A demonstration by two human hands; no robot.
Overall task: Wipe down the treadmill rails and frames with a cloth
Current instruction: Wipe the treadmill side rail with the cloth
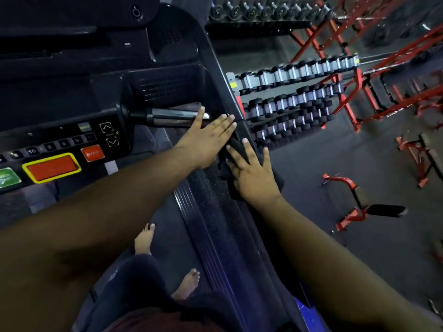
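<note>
A dark cloth [279, 180] lies draped over the treadmill's right side rail [223, 92], a black bar that runs from the console down toward me. My right hand [251, 173] presses flat on the cloth with its fingers spread. Just to its left, my left hand [207, 137] rests flat with straight fingers, its fingertips touching the rail beside the cloth's upper end. A chrome handgrip bar [167, 117] sticks out of the console just behind my left hand.
The console [52, 167] with red stop buttons is at the left. My bare feet stand on the treadmill belt [165, 212]. Beyond the rail stand dumbbell racks [294, 92] and red gym frames [347, 200] on a dark floor.
</note>
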